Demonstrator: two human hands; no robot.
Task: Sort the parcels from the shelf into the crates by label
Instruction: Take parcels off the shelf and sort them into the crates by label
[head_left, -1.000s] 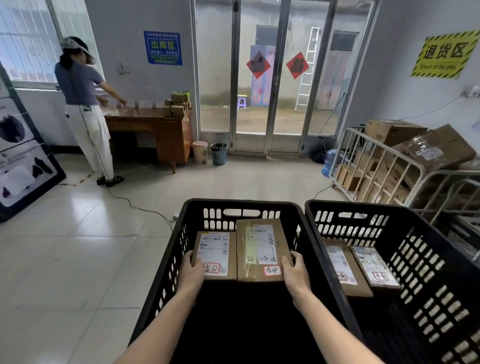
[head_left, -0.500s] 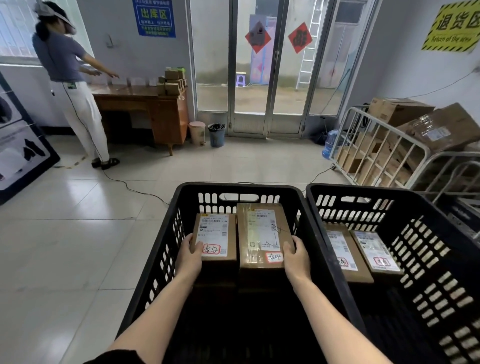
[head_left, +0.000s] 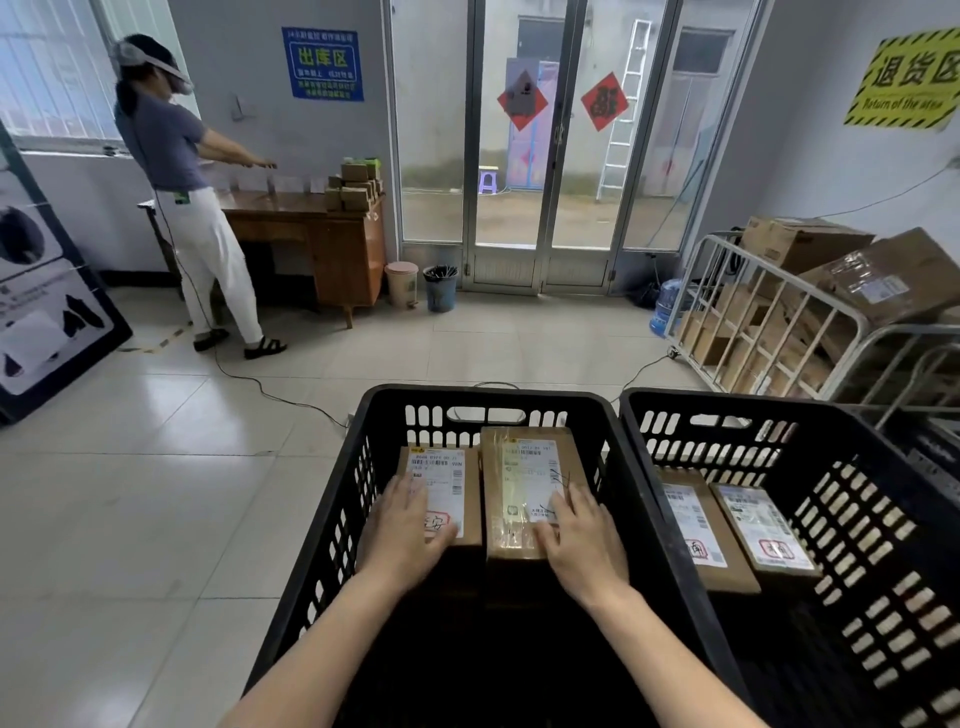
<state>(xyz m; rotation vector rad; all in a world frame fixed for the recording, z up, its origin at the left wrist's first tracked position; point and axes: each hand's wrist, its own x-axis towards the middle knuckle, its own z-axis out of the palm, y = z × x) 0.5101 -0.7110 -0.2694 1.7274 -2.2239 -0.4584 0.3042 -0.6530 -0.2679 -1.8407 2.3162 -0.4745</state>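
Observation:
Two black slotted crates stand side by side in front of me. In the left crate (head_left: 483, 397) lie two brown parcels with white labels, a smaller one (head_left: 441, 462) and a taller one (head_left: 524, 462), touching each other. My left hand (head_left: 410, 525) lies flat on the smaller parcel's near end, fingers spread. On the taller parcel's near end my right hand (head_left: 576, 535) rests the same way. Neither hand grips. The right crate (head_left: 727, 402) holds two flat labelled parcels (head_left: 696, 535) (head_left: 763, 525). The shelf is out of view.
A person (head_left: 176, 156) stands at a wooden desk (head_left: 332, 239) at the back left, with a cable (head_left: 270, 395) trailing over the tiled floor. A metal cage cart (head_left: 779, 312) of cartons stands right. Two bins (head_left: 421, 286) sit by the glass doors.
Both hands have moved from the parcels' near edges up onto their tops and lie flat. The view has tilted and the parcels sit lower in the crate.

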